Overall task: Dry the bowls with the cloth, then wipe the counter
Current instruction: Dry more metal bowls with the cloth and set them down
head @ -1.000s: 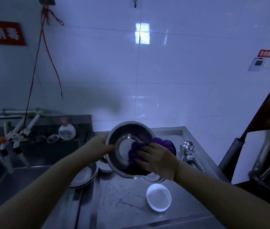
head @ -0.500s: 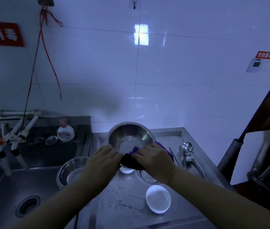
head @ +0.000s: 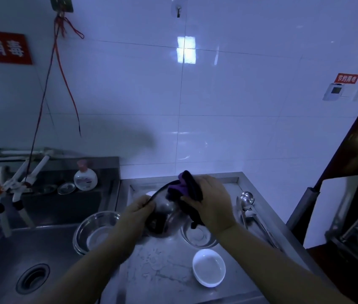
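Note:
My left hand (head: 135, 212) grips the near rim of a large steel bowl (head: 164, 213), which is turned so its outer underside faces me, held above the counter (head: 162, 270). My right hand (head: 209, 202) presses a purple cloth (head: 184, 186) against the bowl's far upper side. A small steel bowl (head: 197, 236) stands on the counter under my right wrist. A white bowl (head: 208, 267) sits nearer the front edge. Another steel bowl (head: 95, 231) rests at the right side of the sink (head: 9, 260).
Metal ladles and spoons (head: 247, 205) lie along the counter's right edge. A soap bottle (head: 85, 177) and small lids stand on the ledge behind the sink, beside white taps (head: 18, 185). A red cord (head: 48, 84) hangs down the tiled wall. A dark cabinet (head: 353, 172) borders the right.
The large bowl has been turned over from open-side-facing-me to underside-facing-me. My right hand with the cloth rose from the bowl's near rim to its far outer side.

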Available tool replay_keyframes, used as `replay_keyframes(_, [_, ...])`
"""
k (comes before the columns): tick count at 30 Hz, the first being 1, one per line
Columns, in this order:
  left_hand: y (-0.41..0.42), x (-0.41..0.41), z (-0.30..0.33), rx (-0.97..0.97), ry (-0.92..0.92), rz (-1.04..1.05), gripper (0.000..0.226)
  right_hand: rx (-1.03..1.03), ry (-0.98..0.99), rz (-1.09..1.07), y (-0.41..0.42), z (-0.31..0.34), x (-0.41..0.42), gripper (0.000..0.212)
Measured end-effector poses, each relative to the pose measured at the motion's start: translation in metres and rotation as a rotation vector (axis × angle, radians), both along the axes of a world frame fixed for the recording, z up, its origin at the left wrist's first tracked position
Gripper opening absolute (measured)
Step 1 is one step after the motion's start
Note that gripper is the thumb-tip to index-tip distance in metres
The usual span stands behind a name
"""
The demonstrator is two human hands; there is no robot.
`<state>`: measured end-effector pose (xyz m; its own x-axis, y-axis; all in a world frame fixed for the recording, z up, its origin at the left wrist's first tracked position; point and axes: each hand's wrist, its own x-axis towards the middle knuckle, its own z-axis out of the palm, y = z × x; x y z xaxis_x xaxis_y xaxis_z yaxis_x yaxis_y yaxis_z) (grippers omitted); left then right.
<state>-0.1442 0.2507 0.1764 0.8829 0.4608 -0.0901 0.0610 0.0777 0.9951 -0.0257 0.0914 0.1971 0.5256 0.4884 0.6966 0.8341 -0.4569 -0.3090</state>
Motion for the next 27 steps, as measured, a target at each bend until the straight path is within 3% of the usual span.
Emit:
replay_keyframes(7, [-0.027, 0.000, 0.019, -0.206, -0.002, 0.162, 0.026, 0.012, -0.165, 0.033, 0.021, -0.037, -0.037, 0.074])
replay_keyframes(11, [-0.040, -0.004, 0.030, -0.297, -0.031, 0.196, 0.044, 0.031, -0.257, 0.057, 0.023, -0.054, -0.047, 0.066])
replay_keyframes(14, [-0.046, -0.001, 0.037, -0.329, 0.016, 0.234, 0.041, 0.134, -0.278, 0.031, 0.027, -0.047, -0.044, 0.043])
replay_keyframes(19, [-0.050, -0.003, 0.043, -0.330, -0.040, 0.239, 0.037, 0.393, -0.005, 0.012, 0.031, -0.014, -0.037, 0.020])
replay_keyframes(23, [-0.041, 0.001, 0.045, -0.486, 0.158, 0.296, 0.040, 0.511, 0.369, 0.014, 0.029, -0.007, -0.038, 0.023])
replay_keyframes(27, [-0.040, -0.002, 0.029, -0.399, 0.012, 0.312, 0.024, 0.738, 0.713, -0.012, 0.019, -0.010, -0.039, 0.019])
